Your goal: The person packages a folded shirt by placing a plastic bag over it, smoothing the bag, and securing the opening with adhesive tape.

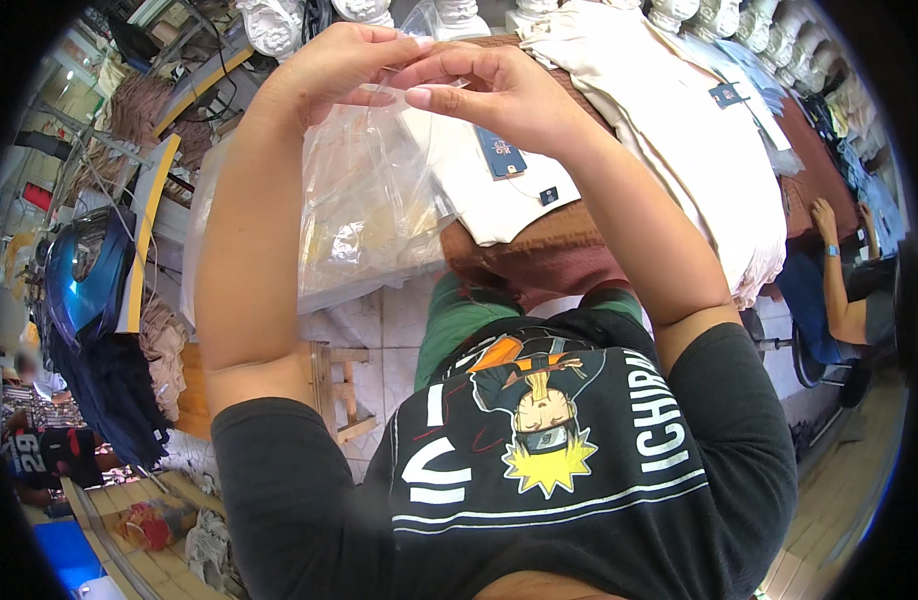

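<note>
Both my hands are raised close together over the table, at the mouth of a clear plastic bag (354,220). My left hand (351,70) pinches the bag's upper edge between thumb and fingers. Just beside it, my right hand (494,90) has its fingers bent round toward the same edge, with the thumb stretched along below. The bag hangs down from them over the table's left part. Under my right wrist lies a folded cream garment (494,215) with a dark blue hang tag (501,152) on it.
More cream garments (669,130) are piled to the right on the brown-covered table (539,250). White balusters (459,18) line the far edge. At the far right, another person's hand (825,218) rests near blue cloth. A yellow-edged table (147,240) stands left, beside dark cloth (109,390).
</note>
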A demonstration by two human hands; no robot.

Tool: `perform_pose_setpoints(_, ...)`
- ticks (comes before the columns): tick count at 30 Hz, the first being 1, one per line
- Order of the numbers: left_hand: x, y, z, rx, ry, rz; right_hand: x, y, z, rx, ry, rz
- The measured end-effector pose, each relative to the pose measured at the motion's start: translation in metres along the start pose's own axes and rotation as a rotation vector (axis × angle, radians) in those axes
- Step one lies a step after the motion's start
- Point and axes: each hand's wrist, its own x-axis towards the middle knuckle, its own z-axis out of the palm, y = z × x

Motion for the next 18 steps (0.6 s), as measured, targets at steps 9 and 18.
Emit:
perform_pose_setpoints(9,-0.001,0.009,-0.046,0.435,0.353,-0.052,0.005,-0.012,0.011,-0.595,-0.197,0.068)
perform_pose_setpoints(18,-0.058,0.077,0.095,1.001,0.596,0.262,0.034,0.042,0.048,1.064,-0.052,0.260)
